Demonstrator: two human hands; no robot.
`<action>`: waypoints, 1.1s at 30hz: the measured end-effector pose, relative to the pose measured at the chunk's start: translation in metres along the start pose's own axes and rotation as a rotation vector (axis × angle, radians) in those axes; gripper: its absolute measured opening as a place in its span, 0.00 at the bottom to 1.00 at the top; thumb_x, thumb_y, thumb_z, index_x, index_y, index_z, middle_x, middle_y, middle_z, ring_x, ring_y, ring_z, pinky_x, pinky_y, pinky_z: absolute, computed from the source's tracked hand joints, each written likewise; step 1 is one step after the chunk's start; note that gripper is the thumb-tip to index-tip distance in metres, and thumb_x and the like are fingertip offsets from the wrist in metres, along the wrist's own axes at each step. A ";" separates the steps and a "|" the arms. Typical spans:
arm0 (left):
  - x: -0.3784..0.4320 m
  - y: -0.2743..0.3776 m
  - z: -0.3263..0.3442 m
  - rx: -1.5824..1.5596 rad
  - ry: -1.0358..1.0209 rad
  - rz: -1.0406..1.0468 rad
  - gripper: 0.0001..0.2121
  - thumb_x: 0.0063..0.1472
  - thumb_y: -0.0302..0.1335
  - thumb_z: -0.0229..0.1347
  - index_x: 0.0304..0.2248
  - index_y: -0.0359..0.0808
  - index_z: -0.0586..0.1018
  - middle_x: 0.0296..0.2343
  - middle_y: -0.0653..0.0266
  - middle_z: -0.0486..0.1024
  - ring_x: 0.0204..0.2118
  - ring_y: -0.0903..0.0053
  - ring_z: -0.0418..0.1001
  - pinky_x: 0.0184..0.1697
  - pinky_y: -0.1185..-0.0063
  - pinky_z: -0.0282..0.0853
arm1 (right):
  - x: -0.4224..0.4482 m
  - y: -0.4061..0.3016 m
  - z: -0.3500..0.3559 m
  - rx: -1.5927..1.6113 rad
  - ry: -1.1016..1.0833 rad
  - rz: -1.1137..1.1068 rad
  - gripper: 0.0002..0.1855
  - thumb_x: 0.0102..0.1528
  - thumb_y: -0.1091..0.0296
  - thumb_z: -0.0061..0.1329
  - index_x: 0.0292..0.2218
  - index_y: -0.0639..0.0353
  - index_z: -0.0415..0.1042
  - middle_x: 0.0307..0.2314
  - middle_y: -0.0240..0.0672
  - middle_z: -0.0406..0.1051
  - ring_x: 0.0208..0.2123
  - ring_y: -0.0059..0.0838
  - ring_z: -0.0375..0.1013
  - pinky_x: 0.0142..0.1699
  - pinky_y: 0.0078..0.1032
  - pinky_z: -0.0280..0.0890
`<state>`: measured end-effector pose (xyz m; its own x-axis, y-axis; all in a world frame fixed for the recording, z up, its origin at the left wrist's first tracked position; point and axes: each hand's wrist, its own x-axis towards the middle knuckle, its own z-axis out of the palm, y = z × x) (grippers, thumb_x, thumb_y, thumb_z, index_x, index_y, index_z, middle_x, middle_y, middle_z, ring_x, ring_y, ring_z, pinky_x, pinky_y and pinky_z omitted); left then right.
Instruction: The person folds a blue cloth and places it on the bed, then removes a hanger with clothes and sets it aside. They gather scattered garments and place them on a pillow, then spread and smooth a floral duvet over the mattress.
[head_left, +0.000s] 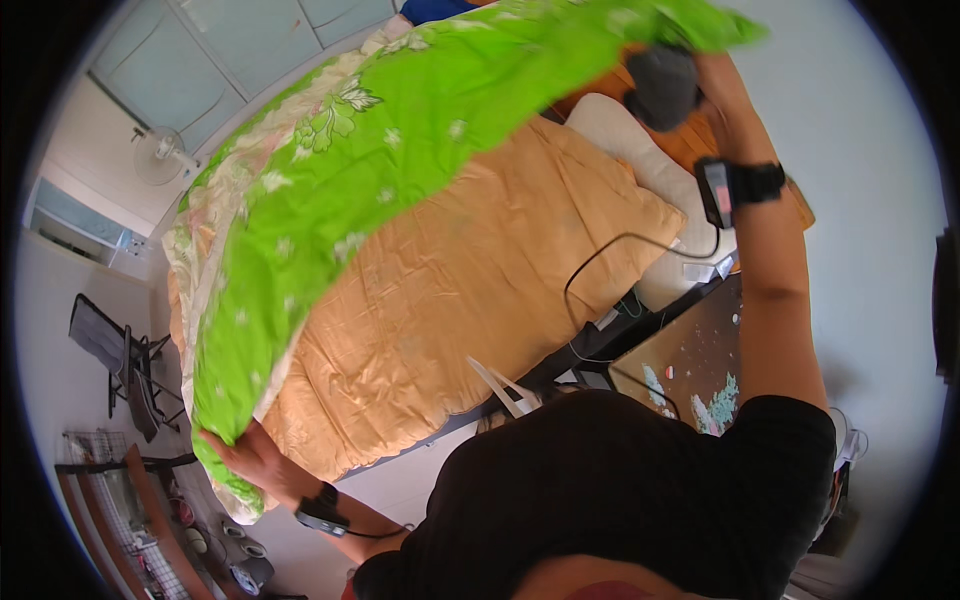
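A bright green quilt (405, 127) with white flowers and a pale patterned side stretches in a curve over the bed. My left hand (251, 457) grips its near corner at the lower left. Raised at the upper right, my right hand (716, 86) holds the quilt's other end; its fingers are mostly hidden. A blurred dark grey object (664, 86) shows beside that hand, and I cannot tell whether the hand touches it. Beneath the quilt lies an orange-tan padded bed cover (450, 292). A white pillow (607, 131) rests at the bed's right end.
A brown bedside cabinet top (637, 360) with peeling patches stands at the right, a black cable crossing above it. To the left are a white fan (161, 154), a folding recliner (112, 345) and a shelf rack (127, 517). Pale wardrobe doors (232, 45) line the far side.
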<state>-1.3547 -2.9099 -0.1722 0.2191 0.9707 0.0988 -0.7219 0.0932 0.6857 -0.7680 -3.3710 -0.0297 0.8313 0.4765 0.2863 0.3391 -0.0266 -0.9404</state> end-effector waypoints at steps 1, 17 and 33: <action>-0.022 -0.011 -0.007 -0.023 -0.013 0.039 0.25 0.66 0.41 0.47 0.56 0.31 0.63 0.54 0.53 0.65 0.58 0.63 0.61 0.61 0.64 0.55 | -0.026 0.006 -0.014 0.064 -0.017 -0.007 0.17 0.59 0.63 0.46 0.47 0.62 0.69 0.42 0.39 0.71 0.44 0.36 0.69 0.50 0.34 0.64; -0.246 -0.305 -0.251 0.660 0.507 -1.414 0.25 0.64 0.48 0.47 0.57 0.48 0.62 0.54 0.59 0.62 0.51 0.57 0.65 0.48 0.51 0.62 | -0.174 0.357 -0.073 -1.182 -0.347 0.584 0.12 0.54 0.68 0.45 0.36 0.63 0.76 0.37 0.56 0.73 0.40 0.53 0.72 0.44 0.41 0.68; -0.255 -0.299 -0.224 0.720 0.410 -1.491 0.25 0.65 0.49 0.43 0.55 0.43 0.63 0.54 0.60 0.62 0.56 0.62 0.60 0.48 0.57 0.62 | -0.140 0.344 -0.059 -1.218 -0.338 0.447 0.19 0.54 0.55 0.44 0.33 0.66 0.74 0.35 0.55 0.72 0.40 0.54 0.72 0.44 0.42 0.67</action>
<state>-1.3419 -3.1352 -0.5635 0.1255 0.1410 -0.9820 0.3829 0.9063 0.1790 -0.7422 -3.4986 -0.3821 0.8840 0.4092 -0.2262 0.3894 -0.9121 -0.1284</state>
